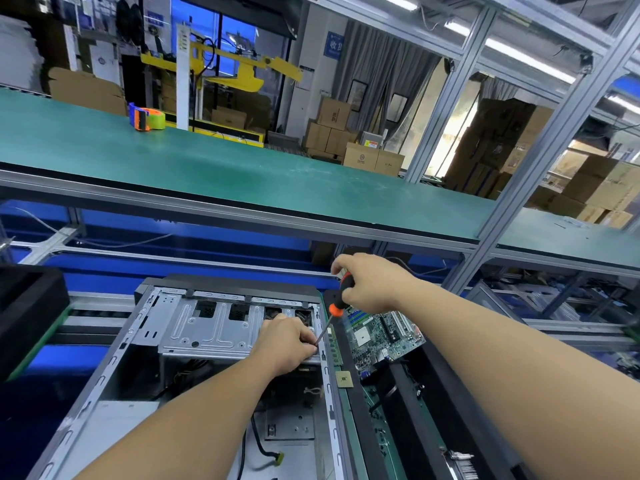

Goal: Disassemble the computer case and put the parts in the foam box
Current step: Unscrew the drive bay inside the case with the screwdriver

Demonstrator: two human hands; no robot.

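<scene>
Right hand (369,284) closed around screwdriver (337,303), tip angled at drive cage (207,327) edge inside open computer case (114,372); left hand (289,342) pinches there, likely steadying 1 screw; motherboard (384,337) already in foam box (415,420).

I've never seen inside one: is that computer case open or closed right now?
Open. The computer case lies on its side with no side panel, so its metal drive cage and loose cables show.
</scene>
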